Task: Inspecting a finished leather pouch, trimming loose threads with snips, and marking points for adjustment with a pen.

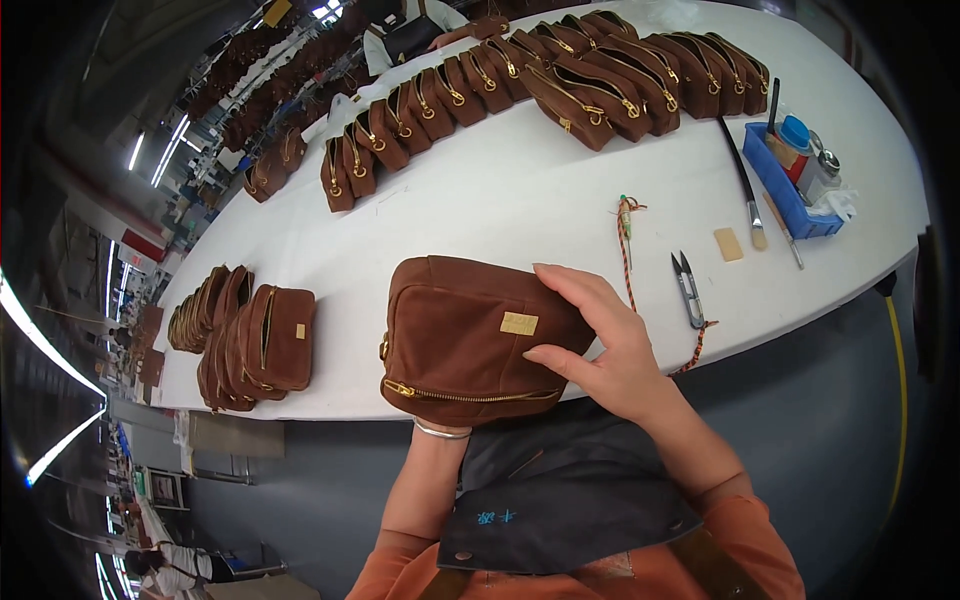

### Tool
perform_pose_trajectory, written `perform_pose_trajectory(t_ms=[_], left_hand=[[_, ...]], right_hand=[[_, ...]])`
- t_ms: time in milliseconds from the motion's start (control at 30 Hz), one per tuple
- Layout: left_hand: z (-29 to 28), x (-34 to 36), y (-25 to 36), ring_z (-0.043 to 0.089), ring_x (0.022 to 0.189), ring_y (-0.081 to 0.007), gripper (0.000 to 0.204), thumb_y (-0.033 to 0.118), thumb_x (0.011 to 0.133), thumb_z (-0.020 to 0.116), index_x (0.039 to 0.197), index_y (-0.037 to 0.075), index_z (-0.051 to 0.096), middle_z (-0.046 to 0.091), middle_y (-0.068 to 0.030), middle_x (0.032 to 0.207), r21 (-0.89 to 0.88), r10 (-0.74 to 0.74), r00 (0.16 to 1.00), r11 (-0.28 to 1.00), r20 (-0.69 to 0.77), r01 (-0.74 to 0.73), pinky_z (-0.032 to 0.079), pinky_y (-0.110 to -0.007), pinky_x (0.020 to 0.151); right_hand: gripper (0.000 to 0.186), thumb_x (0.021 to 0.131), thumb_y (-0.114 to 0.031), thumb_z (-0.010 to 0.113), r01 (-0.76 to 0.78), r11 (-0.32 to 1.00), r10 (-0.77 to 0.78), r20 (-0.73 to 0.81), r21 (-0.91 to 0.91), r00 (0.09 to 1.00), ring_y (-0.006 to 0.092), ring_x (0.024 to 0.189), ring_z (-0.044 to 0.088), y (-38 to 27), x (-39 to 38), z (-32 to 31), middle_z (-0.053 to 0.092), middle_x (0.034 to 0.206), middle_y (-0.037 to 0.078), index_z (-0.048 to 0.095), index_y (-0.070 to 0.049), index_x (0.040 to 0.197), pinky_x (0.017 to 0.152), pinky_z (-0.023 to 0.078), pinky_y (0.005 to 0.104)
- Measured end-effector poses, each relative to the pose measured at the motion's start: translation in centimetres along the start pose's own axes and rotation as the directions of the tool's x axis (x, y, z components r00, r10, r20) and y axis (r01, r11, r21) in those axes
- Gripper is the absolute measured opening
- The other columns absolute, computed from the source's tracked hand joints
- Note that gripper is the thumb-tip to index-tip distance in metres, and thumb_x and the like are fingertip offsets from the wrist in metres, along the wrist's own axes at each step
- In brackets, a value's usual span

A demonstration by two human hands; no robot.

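Note:
A brown leather pouch [450, 345] with a brass zipper along its lower edge and a small gold label is held up in front of me, above the table's front edge. My right hand [610, 350] grips its right side, thumb across the front and fingers over the top. My left hand [435, 435] is behind the pouch; only the wrist with a silver bangle shows, and the fingers are hidden. Thread snips [689, 290] and an awl [627, 230] with braided cord lie right of the pouch.
The white table [460, 190] carries rows of pouches [440, 100] at the back and a stack [270, 340] at left. A brush [745, 190], beige block [728, 245] and blue tray [770, 175] are at right. People stand at the back [385, 50] and lower left [170, 565].

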State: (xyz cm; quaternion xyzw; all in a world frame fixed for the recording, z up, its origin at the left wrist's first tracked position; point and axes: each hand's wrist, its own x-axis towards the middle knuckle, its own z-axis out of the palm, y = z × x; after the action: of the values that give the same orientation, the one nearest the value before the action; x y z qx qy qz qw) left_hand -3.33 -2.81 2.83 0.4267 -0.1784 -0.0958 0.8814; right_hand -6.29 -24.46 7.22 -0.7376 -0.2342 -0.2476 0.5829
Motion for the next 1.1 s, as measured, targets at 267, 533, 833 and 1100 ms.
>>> perform_pose_trajectory(t_ms=[267,533,833,1100], left_hand=[[1.6,0.4,0.6,0.045,0.13,-0.0243,0.053,0.031,0.099,0.052,0.144,0.012,0.032,0.042,-0.0091,0.143,0.052,-0.008,1.0,0.999,-0.006,0.008,0.041,-0.043,0.109],[2.5,2.2,-0.1,0.042,0.133,-0.0217,0.055,0.03,0.099,0.053,0.146,0.011,0.03,0.04,-0.0072,0.146,0.523,0.12,0.993,0.845,0.016,-0.11,0.034,-0.04,0.115],[0.2,4.2,-0.9,0.047,0.126,-0.0167,0.056,0.026,0.093,0.065,0.142,0.011,0.04,0.047,-0.0038,0.139,0.824,-0.04,0.997,0.566,0.061,-0.028,0.038,-0.032,0.106],[3.0,3.0,-1.4,0.054,0.116,-0.0167,0.042,0.019,0.092,0.065,0.131,0.008,0.053,0.056,-0.0056,0.129,0.739,0.064,0.962,0.628,0.264,-0.244,0.043,-0.031,0.099]], right_hand=[[0.054,0.08,-0.023,0.077,0.113,0.985,-0.126,-0.093,-0.13,0.988,0.0312,0.113,0.057,-0.3,-0.5,-0.1,0.059,0.125,0.015,0.058,0.001,0.124,0.094,0.045,0.0387],[0.04,0.087,-0.025,0.069,0.091,0.96,-0.157,-0.238,-0.265,0.958,0.0314,0.102,0.061,0.4,-0.5,-1.5,0.064,0.114,0.015,0.063,0.0,0.117,0.089,0.048,0.0375],[0.051,0.095,-0.027,0.063,0.027,0.914,0.055,-0.189,0.406,0.98,0.0254,0.117,0.057,-0.2,0.5,-2.0,0.057,0.131,0.016,0.049,0.001,0.136,0.101,0.043,0.0346],[0.052,0.094,-0.019,0.065,-0.153,0.764,0.254,-0.074,0.627,0.964,0.0185,0.115,0.057,2.4,-1.3,0.3,0.059,0.125,0.014,0.047,0.005,0.136,0.099,0.045,0.0325]])
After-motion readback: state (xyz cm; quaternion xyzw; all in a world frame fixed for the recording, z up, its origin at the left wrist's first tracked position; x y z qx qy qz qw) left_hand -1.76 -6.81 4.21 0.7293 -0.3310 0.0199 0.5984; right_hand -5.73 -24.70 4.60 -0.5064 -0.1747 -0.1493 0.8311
